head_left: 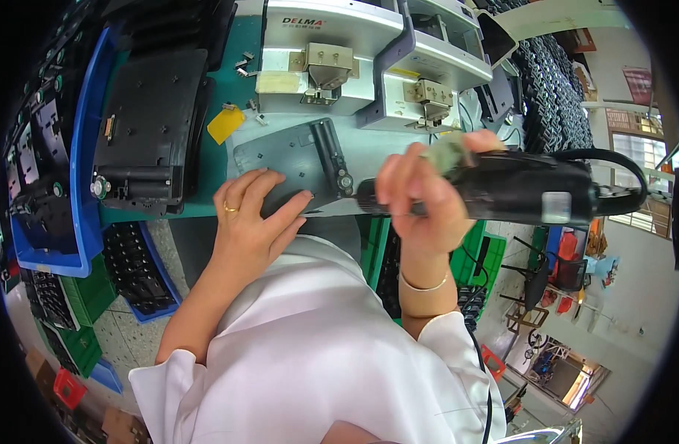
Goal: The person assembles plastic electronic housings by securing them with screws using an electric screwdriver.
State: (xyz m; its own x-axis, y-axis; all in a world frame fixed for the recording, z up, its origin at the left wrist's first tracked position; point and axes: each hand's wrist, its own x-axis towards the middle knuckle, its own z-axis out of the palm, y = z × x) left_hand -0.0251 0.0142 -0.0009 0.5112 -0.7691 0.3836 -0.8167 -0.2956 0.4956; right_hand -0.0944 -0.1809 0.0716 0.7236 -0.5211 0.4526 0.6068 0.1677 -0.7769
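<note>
- White cloth of the person's shirt (310, 333) fills the foreground, nearest the camera.
- At far left, a blue bin (88, 229) holds dark parts (54, 159).
- Next to it sits a stack of black panels (147, 133), with a round metal fitting (100, 187) at its lower left corner.
- Further right, a yellow slip (224, 127) lies near small metal pieces (243, 65).
- The left hand (252, 213) (a gold ring (230, 209) on one finger) has its fingers spread, resting on the near part of a dark grey panel (276, 159).
- That panel lies at an angle in front of two silver machines (332, 18), between the hands.
- The right hand (424, 198) wraps its fingers round a black handheld tool (517, 185), whose narrow end is just beside the panel's right side; I cannot tell whether they touch.
- At far right, a black cable (606, 153) loops at the tool's back end.
</note>
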